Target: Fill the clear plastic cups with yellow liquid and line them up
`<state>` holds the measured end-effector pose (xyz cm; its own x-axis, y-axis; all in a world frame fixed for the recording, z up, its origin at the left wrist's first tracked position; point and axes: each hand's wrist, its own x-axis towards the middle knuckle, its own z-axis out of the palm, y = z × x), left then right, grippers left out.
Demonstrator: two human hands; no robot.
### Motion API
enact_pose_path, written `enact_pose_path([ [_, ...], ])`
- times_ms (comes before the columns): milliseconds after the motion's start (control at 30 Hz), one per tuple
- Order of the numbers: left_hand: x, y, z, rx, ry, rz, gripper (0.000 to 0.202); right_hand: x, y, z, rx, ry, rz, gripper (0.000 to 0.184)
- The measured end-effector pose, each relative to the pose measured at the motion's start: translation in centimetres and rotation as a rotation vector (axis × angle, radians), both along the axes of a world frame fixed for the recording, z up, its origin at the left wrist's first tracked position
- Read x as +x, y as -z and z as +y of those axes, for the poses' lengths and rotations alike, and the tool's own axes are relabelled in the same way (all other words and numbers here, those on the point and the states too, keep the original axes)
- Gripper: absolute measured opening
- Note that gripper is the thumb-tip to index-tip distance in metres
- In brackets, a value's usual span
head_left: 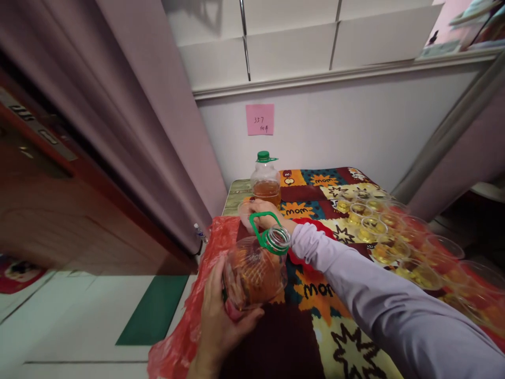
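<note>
A clear plastic jug (252, 273) with a green carry handle (254, 223) stands tilted in front of me, its mouth uncapped. My left hand (221, 310) grips its lower side, with a pink-red part showing by the thumb. How much liquid it contains is hard to tell, since the cloth colours show through. Beyond the handle, my right hand (268, 209) is closed around a clear plastic cup (245, 216), partly hidden behind the jug. Just past that hand, a second jug (265, 181) holds amber liquid under a green cap.
Several clear cups of yellowish liquid (374, 227) crowd the table's right side. A patterned tablecloth (272, 337) covers the table, with red plastic sheeting (185, 321) along its left edge. A small bottle (200, 232) is at the left, near the wooden door (90, 210).
</note>
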<state>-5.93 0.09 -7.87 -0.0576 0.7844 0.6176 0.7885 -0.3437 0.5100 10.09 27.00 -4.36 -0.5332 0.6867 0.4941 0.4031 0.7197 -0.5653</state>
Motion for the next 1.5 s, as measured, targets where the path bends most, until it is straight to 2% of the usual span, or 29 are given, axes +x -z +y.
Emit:
enact_pose_path([
  [133,0.2,-0.1,-0.1,0.004,-0.025,0.033,0.12,0.4,-0.7,0.2,0.009,0.016,0.031,0.014],
  [267,0.3,-0.2,-0.2,0.007,-0.022,0.052,0.122,1.9,-3.0,-0.9,0.044,0.037,0.106,0.012],
  [367,0.3,-0.1,-0.2,-0.004,-0.024,0.051,0.122,5.6,-5.1,-2.6,0.144,0.054,0.198,0.01],
  [433,0.2,0.0,-0.2,-0.014,-0.03,0.035,0.12,9.3,-5.6,-3.9,0.209,0.075,0.209,0.009],
  [533,0.1,0.3,0.0,-0.033,-0.036,-0.007,0.117,14.7,-4.1,-6.0,0.194,0.134,0.054,0.01],
  [600,0.1,0.3,0.2,-0.054,-0.038,-0.043,0.116,17.3,-1.8,-7.2,0.132,0.171,-0.066,0.009],
  [700,0.2,0.2,0.6,-0.095,-0.043,-0.095,0.118,19.0,2.1,-8.5,0.015,0.216,-0.194,0.011],
  [800,0.5,-0.1,0.9,-0.094,-0.047,-0.108,0.117,19.0,4.6,-8.8,-0.045,0.275,-0.25,0.011],
  [933,0.8,-0.4,1.0,-0.072,-0.056,-0.093,0.113,18.6,5.9,-8.6,-0.063,0.295,-0.257,0.009],
  [1000,0.9,-0.5,1.0,-0.083,-0.059,-0.1,0.113,18.7,5.9,-8.8,-0.068,0.298,-0.258,0.005],
  [1100,1.0,-0.6,0.9,-0.094,-0.055,-0.109,0.112,19.3,5.0,-9.8,-0.045,0.317,-0.196,0.025],
  [1167,1.1,-0.6,1.0,-0.09,-0.051,-0.095,0.111,19.7,4.1,-11.0,-0.011,0.337,-0.052,0.032],
  [1233,1.1,-0.7,1.0,-0.081,-0.046,-0.066,0.112,19.7,3.3,-12.4,-0.041,0.34,0.146,0.029],
  [1333,1.1,-0.7,1.2,-0.069,-0.038,-0.024,0.114,18.0,3.0,-14.6,-0.329,0.188,0.378,0.042],
  [1433,1.2,-0.8,1.3,-0.068,-0.035,-0.002,0.113,14.6,3.3,-16.4,-0.658,-0.049,0.517,0.087],
  [1500,1.3,-0.8,1.3,-0.075,-0.041,0.004,0.113,12.2,3.2,-17.2,-0.772,-0.167,0.603,0.112],
])
